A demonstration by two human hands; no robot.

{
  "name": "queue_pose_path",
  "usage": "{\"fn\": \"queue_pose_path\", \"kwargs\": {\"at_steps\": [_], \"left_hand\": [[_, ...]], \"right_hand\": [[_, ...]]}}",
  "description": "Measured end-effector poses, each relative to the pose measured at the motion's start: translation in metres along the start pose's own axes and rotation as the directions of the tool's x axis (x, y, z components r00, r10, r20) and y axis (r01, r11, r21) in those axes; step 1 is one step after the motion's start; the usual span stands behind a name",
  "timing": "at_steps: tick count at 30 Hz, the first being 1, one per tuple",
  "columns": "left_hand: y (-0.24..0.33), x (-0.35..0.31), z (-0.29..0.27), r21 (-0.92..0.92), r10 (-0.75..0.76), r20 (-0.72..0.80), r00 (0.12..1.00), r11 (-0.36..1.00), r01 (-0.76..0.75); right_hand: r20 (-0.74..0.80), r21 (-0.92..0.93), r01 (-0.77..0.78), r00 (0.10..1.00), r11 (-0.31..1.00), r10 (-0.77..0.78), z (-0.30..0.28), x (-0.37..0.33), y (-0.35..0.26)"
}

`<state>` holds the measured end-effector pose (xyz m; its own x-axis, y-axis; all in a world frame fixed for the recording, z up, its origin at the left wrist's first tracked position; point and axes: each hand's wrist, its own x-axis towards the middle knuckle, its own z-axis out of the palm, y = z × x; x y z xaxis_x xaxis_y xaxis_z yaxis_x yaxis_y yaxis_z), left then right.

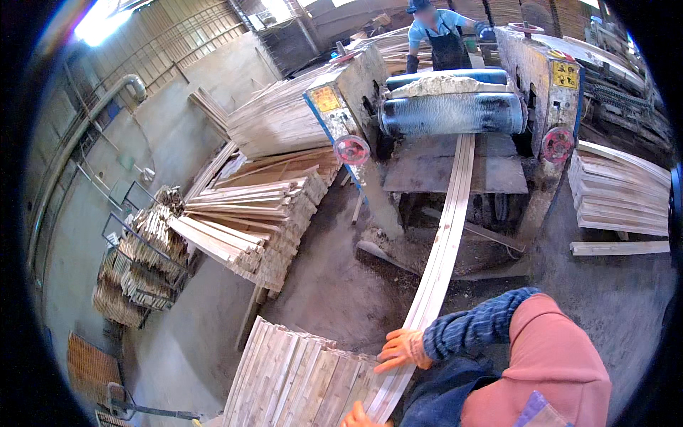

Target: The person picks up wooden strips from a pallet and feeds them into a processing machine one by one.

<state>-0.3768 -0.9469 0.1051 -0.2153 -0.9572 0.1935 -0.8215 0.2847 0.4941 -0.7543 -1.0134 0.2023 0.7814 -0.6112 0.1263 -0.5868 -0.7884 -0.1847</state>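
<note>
Long strips [447, 228] run from the machine's roller [452, 114] down beside the near stack [306, 377]. The right hand [403, 349] lies across them, fingers spread; whether it grips cannot be told. The left hand [361, 415], cut off at the lower edge, is near them, its hold unclear. More wood [249, 228] flanks the machine on the dusty floor [331, 285]; a co-worker [441, 43] stands behind; a wall [171, 128] rises left.
</note>
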Motion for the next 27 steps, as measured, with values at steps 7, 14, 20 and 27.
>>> {"fn": "queue_pose_path", "kwargs": {"at_steps": [7,14,20,27], "left_hand": [[0.125,0.028,-0.020,0.220,0.080,0.188,0.979,0.968,-0.121],[0.045,-0.039,-0.087,0.458,-0.027,0.262,0.965,0.883,-0.100],[0.021,-0.055,-0.104,0.509,-0.087,0.309,0.947,0.856,-0.088],[0.016,-0.045,-0.065,0.488,-0.081,0.315,0.945,0.869,-0.088]], "right_hand": [[0.166,0.058,0.048,0.985,0.997,-0.057,0.015,-0.031,0.052],[0.099,-0.014,-0.016,0.995,1.000,0.017,0.005,-0.091,0.113],[-0.087,-0.242,-0.301,0.954,0.922,0.288,-0.025,-0.128,0.144],[0.030,-0.027,-0.167,0.985,0.986,0.168,-0.005,-0.080,0.075]]}}
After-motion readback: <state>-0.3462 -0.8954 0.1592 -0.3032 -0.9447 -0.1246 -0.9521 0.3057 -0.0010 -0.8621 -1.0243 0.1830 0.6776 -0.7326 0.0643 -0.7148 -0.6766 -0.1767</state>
